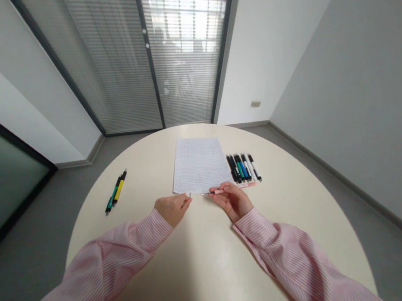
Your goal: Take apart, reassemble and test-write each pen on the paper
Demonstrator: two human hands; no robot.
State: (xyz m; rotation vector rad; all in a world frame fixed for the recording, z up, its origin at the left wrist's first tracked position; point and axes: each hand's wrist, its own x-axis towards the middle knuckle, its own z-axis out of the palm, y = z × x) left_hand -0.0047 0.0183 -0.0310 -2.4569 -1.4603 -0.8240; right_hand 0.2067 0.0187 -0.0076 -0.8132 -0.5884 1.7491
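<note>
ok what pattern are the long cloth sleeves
Pink and white stripes on the sleeves, head view.

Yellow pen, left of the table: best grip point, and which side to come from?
Likely mid-barrel of the yellow pen, pinched across from above and the right, where the left hand is. It lies flat, slanted; the green pen runs close along its left, while no pen flanks its right.

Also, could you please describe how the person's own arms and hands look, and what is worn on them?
The left sleeve and right sleeve are long, loose and wrinkled, with fine pink and white stripes. Each ends in a cuff of the same striped cloth. The left hand and right hand wear no gloves; I can make out no ring or watch.
</note>
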